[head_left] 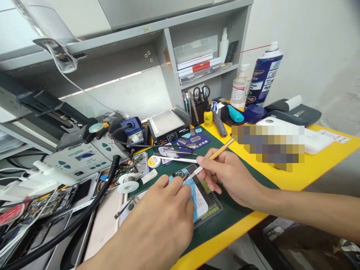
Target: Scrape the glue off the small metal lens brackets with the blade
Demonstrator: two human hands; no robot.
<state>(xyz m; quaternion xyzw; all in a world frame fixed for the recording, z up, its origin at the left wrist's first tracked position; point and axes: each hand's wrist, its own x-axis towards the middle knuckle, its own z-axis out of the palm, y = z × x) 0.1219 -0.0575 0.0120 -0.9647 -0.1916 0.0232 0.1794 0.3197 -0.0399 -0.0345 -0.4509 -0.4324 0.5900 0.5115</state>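
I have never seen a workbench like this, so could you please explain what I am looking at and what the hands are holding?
This is one picture from a camera worn on a person's head, looking down at their own bare hands over an electronics repair bench. The left hand presses down on an opened phone lying on a dark perforated mat. The right hand holds a thin brush with its tip at the phone. Nearby lie a solder spool, a small heating plate and a spray can.
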